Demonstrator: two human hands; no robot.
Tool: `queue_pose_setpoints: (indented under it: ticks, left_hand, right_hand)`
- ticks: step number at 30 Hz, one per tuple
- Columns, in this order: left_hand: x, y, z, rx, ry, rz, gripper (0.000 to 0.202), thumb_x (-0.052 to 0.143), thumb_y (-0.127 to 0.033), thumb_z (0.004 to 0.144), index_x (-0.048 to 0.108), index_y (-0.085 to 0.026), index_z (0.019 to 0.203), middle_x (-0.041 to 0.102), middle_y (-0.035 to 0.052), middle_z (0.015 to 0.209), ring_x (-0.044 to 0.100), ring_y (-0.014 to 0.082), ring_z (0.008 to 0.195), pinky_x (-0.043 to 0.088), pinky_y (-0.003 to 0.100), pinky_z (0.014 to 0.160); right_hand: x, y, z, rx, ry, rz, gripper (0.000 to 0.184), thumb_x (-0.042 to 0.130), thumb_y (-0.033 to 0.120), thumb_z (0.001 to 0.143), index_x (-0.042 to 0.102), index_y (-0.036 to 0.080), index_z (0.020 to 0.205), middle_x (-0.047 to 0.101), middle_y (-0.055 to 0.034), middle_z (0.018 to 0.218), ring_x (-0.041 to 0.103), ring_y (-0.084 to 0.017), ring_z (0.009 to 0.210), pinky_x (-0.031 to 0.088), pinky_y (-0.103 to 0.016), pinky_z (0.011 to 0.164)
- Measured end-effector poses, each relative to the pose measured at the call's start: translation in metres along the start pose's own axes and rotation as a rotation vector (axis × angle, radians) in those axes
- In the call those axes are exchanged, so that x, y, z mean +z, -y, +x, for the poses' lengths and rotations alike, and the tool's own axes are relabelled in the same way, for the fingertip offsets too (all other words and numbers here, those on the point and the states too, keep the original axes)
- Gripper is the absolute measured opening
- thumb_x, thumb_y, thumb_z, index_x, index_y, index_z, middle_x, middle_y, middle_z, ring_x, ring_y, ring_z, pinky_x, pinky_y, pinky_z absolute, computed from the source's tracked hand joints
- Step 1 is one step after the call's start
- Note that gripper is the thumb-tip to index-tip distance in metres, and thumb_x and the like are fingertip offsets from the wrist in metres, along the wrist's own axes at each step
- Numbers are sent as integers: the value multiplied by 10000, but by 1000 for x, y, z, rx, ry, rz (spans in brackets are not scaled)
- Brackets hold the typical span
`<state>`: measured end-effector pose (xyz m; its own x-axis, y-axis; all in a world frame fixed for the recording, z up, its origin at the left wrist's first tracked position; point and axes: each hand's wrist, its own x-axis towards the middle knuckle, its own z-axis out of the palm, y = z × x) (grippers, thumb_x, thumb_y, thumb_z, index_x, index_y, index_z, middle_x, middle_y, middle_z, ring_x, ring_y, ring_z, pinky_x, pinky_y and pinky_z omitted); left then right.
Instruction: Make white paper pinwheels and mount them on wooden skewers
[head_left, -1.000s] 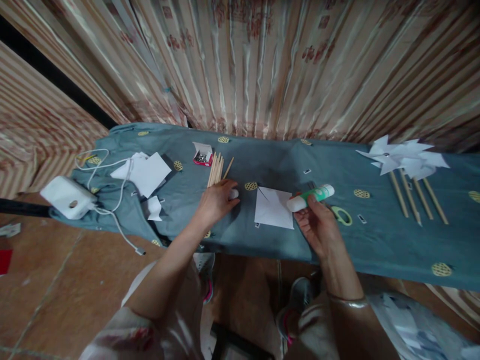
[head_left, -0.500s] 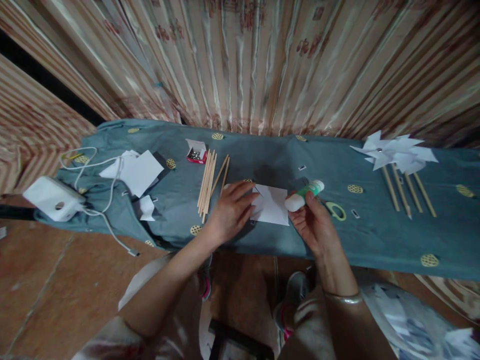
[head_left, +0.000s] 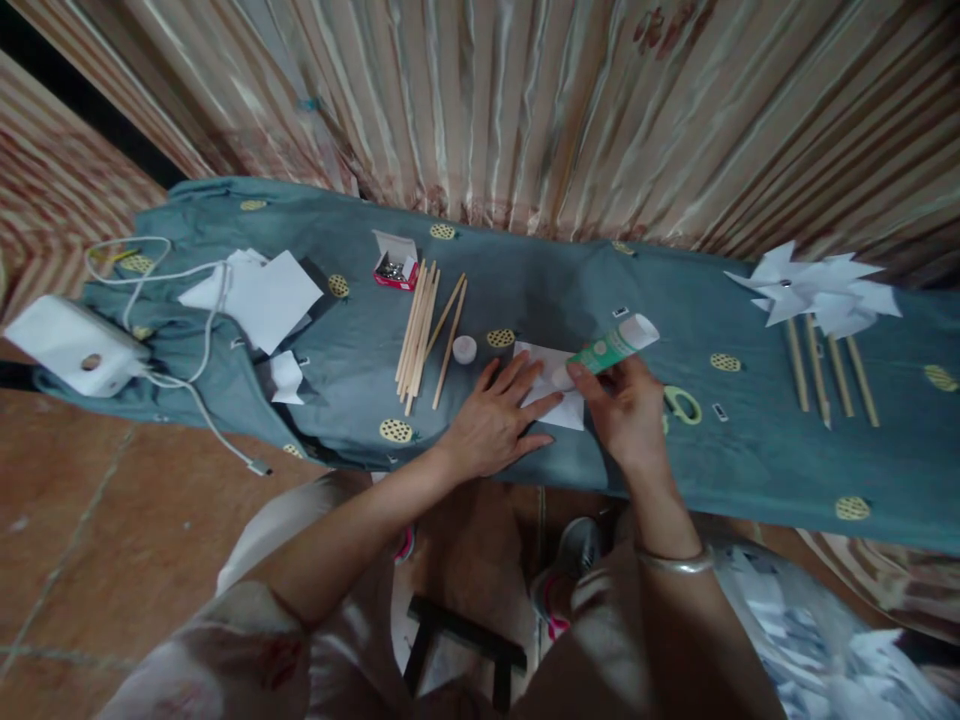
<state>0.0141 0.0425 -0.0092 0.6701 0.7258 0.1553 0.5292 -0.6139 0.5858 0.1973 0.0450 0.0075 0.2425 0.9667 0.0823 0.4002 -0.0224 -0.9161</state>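
A white sheet of paper (head_left: 568, 408) lies on the cloth-covered table in front of me. My left hand (head_left: 499, 420) rests on its left part, fingers spread. In my right hand (head_left: 626, 410) is a green and white glue stick (head_left: 606, 348), tilted, its lower end at the paper; whether it touches is hard to tell. A round white cap (head_left: 464, 349) sits on the cloth left of the paper. Just right of my right hand lie scissors with pale green handles (head_left: 682, 405), partly hidden.
Wooden sticks (head_left: 418, 330) and a red box of metal pins (head_left: 395, 262) lie to the left. Farther left are white papers (head_left: 274, 305) and a white device with cables (head_left: 75, 345). Paper pinwheels (head_left: 817, 290) on sticks lie right. A curtain (head_left: 487, 110) hangs behind.
My left hand has come down flat onto the paper, and the cap beside it now shows. My right hand has swung the glue stick's lower end over to the paper.
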Motion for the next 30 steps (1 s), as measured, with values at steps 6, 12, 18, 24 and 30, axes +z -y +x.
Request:
queue_pose_setpoints:
  ticks: [6, 12, 18, 24, 30]
  left_hand:
    - [2, 0, 0, 1, -13, 12, 510, 571, -470, 862, 520, -275, 1331, 360, 115, 1517, 194, 325, 1448, 98, 559, 1157]
    - [1, 0, 0, 20, -7, 107, 512, 575, -472, 862, 517, -261, 1325, 381, 128, 1502, 250, 337, 1428, 161, 574, 1144]
    - [1, -1, 0, 40, 30, 298, 550, 520, -516, 881, 467, -253, 1362, 378, 147, 1498, 271, 336, 1419, 225, 574, 1124]
    - [3, -1, 0, 63, 3, 334, 533, 500, -508, 893, 474, -244, 1356, 389, 167, 1483, 292, 343, 1408, 243, 574, 1112]
    - [1, -2, -1, 68, 6, 336, 516, 485, -507, 901, 499, -216, 1327, 413, 192, 1457, 307, 338, 1402, 237, 566, 1118]
  right_hand:
    - [4, 4, -2, -119, -10, -356, 343, 625, 523, 786, 608, 189, 862, 674, -53, 753, 616, -218, 698, 470, -350, 684]
    - [8, 5, -2, -163, -8, -432, 353, 603, 531, 800, 606, 187, 875, 680, -54, 745, 614, -207, 656, 454, -328, 629]
    - [16, 9, -1, -194, -45, -499, 360, 570, 540, 816, 597, 183, 857, 693, -74, 741, 626, -224, 653, 443, -330, 604]
    - [22, 11, -1, -184, -60, -552, 356, 572, 533, 819, 582, 179, 856, 675, -86, 727, 631, -247, 685, 448, -353, 638]
    - [26, 12, -3, -210, -20, -541, 353, 543, 542, 839, 567, 191, 855, 664, -78, 740, 632, -253, 735, 457, -362, 669]
